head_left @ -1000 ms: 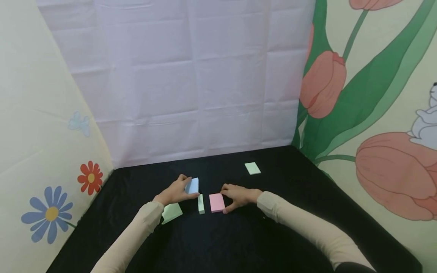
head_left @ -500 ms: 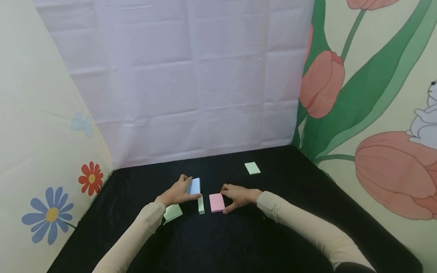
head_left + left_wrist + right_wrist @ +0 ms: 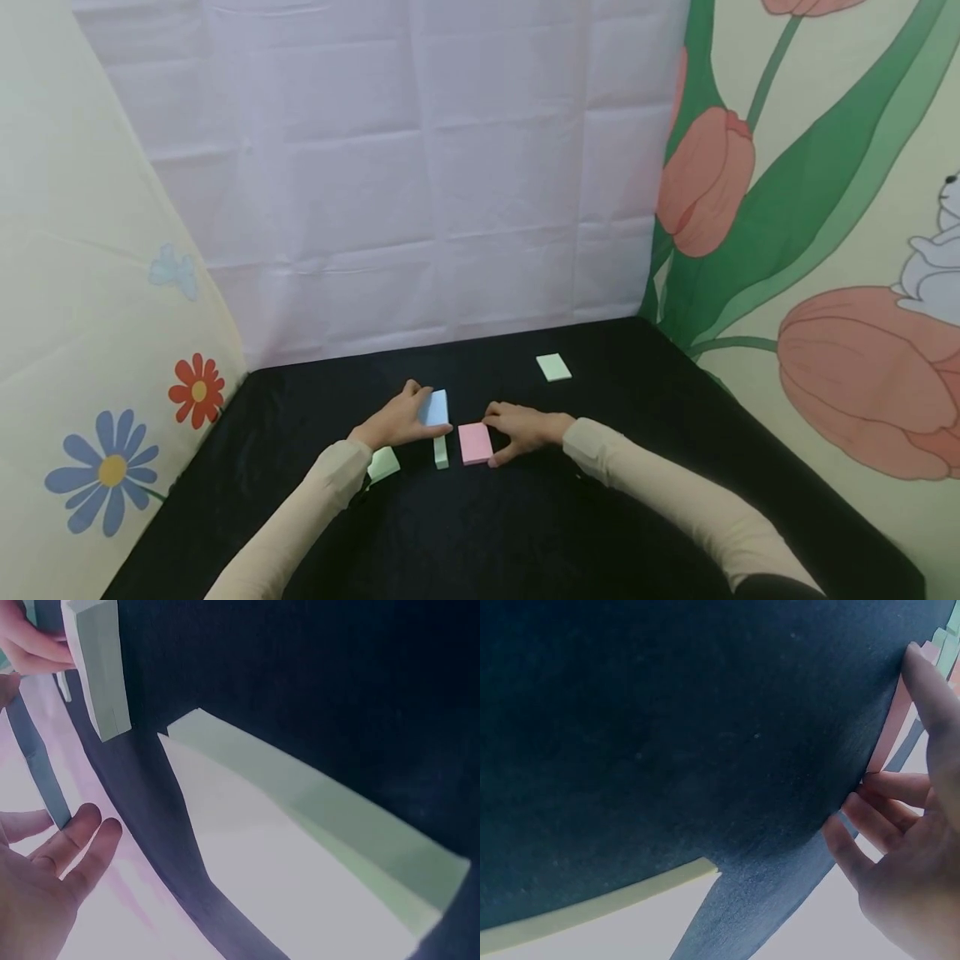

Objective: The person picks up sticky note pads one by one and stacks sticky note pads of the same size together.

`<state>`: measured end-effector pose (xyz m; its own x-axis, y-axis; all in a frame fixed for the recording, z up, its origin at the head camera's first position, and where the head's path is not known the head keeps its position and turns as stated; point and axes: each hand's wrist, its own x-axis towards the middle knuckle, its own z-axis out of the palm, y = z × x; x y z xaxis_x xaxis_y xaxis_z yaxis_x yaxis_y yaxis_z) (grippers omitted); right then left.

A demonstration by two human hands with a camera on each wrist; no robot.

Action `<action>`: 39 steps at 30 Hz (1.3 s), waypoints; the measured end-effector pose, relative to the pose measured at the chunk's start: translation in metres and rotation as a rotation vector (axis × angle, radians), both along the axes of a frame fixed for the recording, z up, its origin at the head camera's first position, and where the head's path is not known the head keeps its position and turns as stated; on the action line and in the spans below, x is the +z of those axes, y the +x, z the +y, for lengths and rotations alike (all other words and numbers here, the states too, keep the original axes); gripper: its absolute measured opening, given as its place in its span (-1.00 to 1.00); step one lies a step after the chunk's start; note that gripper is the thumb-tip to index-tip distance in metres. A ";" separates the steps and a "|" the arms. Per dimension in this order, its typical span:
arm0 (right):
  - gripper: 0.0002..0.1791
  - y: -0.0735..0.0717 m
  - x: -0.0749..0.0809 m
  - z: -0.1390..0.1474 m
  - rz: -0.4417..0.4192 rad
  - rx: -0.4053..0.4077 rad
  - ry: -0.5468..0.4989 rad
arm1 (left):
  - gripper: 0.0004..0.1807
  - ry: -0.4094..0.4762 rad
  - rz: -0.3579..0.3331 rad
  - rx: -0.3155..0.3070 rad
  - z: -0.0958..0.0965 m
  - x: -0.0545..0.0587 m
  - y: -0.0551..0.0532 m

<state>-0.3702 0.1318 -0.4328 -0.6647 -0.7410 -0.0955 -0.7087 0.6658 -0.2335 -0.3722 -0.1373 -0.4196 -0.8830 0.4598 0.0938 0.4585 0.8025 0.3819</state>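
In the head view, my left hand (image 3: 395, 418) grips a light blue sticky note pad (image 3: 435, 408) between thumb and fingers. From the left wrist, the same blue pad (image 3: 37, 761) shows edge-on. My right hand (image 3: 522, 427) holds a pink sticky note pad (image 3: 476, 443) by its right side, thumb at the near corner and fingers at the far one. The right wrist view catches the pink pad's edge (image 3: 889, 735) against the fingertips. A narrow pale green pad (image 3: 441, 453) stands between the two hands, its far end overlapped by the left thumb.
Beneath the left wrist lies a larger green pad (image 3: 384, 463), partly hidden; its top sheet (image 3: 255, 855) lifts away in the left wrist view. Another pale green pad (image 3: 553, 367) lies farther back at right. Black cloth (image 3: 600, 525) covers the table, with a white sheet (image 3: 442, 183) behind.
My left hand has moved right with the blue pad, bringing it over the far end of the narrow green pad and closer to the pink one. The right hand stays put on the pink pad.
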 end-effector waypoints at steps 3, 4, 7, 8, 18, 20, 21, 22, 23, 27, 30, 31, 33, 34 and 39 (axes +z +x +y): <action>-0.22 0.000 0.000 0.000 0.003 -0.001 0.005 | 0.01 -0.026 0.027 -0.017 0.003 -0.001 0.000; -0.22 -0.001 0.000 0.000 0.003 -0.002 0.007 | 0.01 -0.045 0.038 -0.020 0.004 -0.001 0.000; -0.22 -0.001 0.001 0.000 -0.003 -0.002 0.008 | 0.00 -0.094 0.075 -0.025 0.007 -0.002 0.001; -0.23 -0.001 0.001 0.000 -0.005 -0.001 0.009 | 0.00 -0.107 0.085 -0.025 0.008 -0.002 0.001; -0.23 -0.004 -0.003 0.000 0.019 0.011 0.018 | -0.04 -0.157 0.153 -0.066 0.017 -0.004 -0.001; -0.22 -0.004 -0.003 0.000 0.019 0.013 0.016 | -0.06 -0.173 0.179 -0.091 0.019 -0.005 -0.001; -0.23 -0.004 -0.003 0.000 0.018 0.015 0.014 | -0.06 -0.182 0.191 -0.102 0.021 -0.006 -0.002; -0.24 -0.004 -0.003 0.000 0.016 0.017 0.010 | -0.06 -0.185 0.201 -0.111 0.022 -0.006 -0.002; -0.25 -0.004 -0.002 0.000 0.013 0.021 0.003 | -0.06 -0.190 0.206 -0.117 0.023 -0.007 -0.002; -0.28 -0.004 -0.003 0.001 0.010 0.038 -0.013 | -0.07 -0.194 0.207 -0.132 0.028 -0.009 -0.001; -0.27 -0.003 -0.004 0.002 0.009 0.037 -0.010 | -0.07 -0.187 0.191 -0.135 0.032 -0.009 0.000; -0.26 -0.003 -0.004 0.002 0.011 0.033 -0.006 | -0.08 -0.190 0.188 -0.134 0.033 -0.008 0.000; -0.24 -0.003 -0.003 0.002 0.010 0.019 -0.003 | -0.08 -0.194 0.188 -0.131 0.036 -0.008 0.000; -0.23 -0.003 -0.003 0.002 0.011 0.014 0.001 | -0.09 -0.199 0.191 -0.133 0.037 -0.008 0.000; -0.18 -0.004 -0.004 0.002 -0.002 -0.005 0.018 | -0.09 -0.244 0.217 -0.149 0.042 -0.012 0.000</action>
